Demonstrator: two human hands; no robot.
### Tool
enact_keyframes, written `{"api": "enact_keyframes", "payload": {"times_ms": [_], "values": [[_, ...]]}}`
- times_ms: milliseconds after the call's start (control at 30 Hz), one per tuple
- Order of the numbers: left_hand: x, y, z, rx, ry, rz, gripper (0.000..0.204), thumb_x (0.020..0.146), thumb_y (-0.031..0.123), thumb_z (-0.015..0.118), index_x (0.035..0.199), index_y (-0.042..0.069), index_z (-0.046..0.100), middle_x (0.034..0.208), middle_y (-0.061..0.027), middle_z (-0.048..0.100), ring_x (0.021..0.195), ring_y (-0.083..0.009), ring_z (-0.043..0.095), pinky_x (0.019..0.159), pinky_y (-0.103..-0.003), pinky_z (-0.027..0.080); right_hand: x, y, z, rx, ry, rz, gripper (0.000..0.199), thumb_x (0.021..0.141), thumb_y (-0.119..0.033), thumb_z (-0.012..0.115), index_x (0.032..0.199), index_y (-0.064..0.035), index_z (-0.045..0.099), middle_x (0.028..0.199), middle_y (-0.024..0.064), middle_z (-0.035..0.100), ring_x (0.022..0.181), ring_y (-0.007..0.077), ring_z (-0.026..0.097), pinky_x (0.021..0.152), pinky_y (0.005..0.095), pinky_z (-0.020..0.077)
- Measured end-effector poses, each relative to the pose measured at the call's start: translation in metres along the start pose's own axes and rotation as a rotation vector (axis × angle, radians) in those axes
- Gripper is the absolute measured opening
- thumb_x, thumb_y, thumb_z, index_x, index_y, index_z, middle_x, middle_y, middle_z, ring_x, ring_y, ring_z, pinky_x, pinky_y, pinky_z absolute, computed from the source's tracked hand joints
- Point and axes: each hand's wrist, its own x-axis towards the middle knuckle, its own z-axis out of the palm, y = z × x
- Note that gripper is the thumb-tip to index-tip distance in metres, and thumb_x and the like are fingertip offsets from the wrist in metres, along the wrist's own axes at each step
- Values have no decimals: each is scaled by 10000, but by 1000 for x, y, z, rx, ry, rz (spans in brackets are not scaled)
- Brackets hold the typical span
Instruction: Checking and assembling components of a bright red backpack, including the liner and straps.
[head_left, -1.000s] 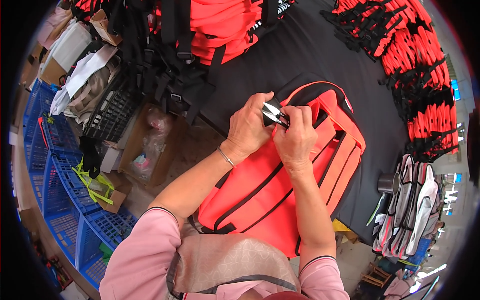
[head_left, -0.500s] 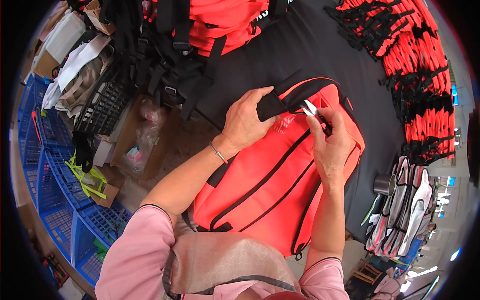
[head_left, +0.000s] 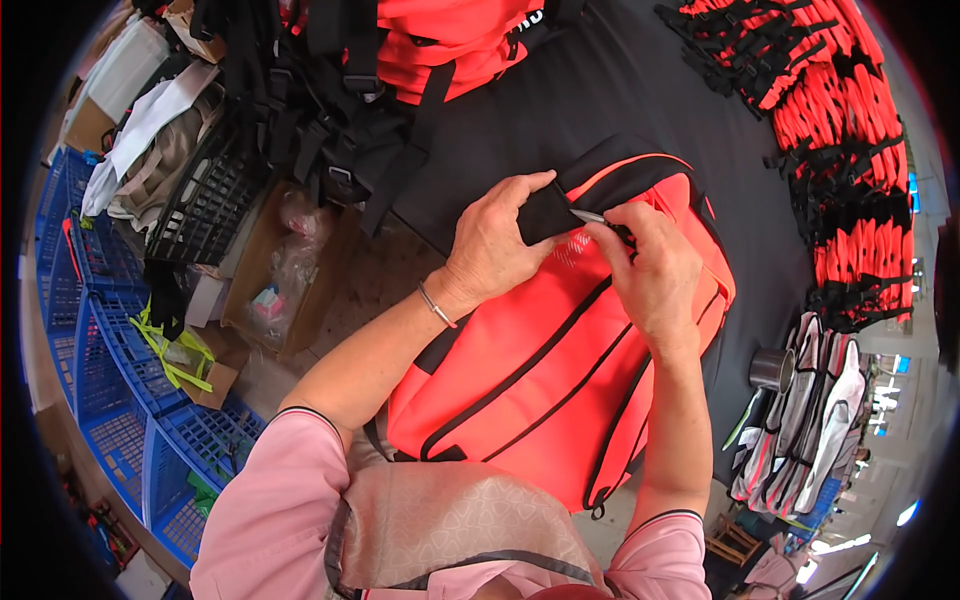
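Note:
A bright red-orange backpack with black zips and black trim lies in front of me, its lower end against my apron. My left hand pinches a black fabric piece at the bag's top edge between thumb and fingers. From the right, my right hand holds small thread snips, their metal blades pointing left at the edge of that black piece. The snips' handles are mostly hidden in my fingers.
Red-and-black bags with dangling straps are heaped at the far left of the black-covered table. More are stacked along the right. Grey bags and a metal cup sit at right. Blue crates and a cardboard box stand left.
My right hand has moved slightly left, carrying the snips up to the black piece. The blades, spread before, now appear close together. My left hand keeps its grip almost in place.

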Motion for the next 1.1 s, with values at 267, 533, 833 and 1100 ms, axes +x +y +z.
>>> {"api": "enact_keyframes", "payload": {"times_ms": [267,533,833,1100], "values": [[2,-3,-2,-17,-27,10,630,679,102,853,1227,-1,559,1168,-192,644,1102,-341,637,939,-381,524,-3,2,0,217,-25,200,207,809,-173,790,871,-36,647,813,57,687,661,197,658,589,301,508],[1,-2,1,0,6,11,624,673,58,864,1229,14,585,1112,-159,670,1031,-275,680,885,-330,535,-3,3,1,236,12,201,225,790,-205,802,874,-52,661,787,58,684,674,197,660,576,308,503],[0,-1,0,33,13,58,637,666,76,874,1233,18,588,1128,-162,666,1064,-294,666,914,-352,534,27,8,-25,-34,-126,-103,220,763,-212,783,812,-79,615,681,42,593,642,222,615,537,343,465],[0,2,-2,38,-26,58,638,671,100,877,1234,12,591,1138,-173,662,1076,-308,660,935,-362,529,47,12,-34,-146,-221,-363,216,750,-191,776,819,-87,600,700,34,581,652,229,589,646,347,484]]}}
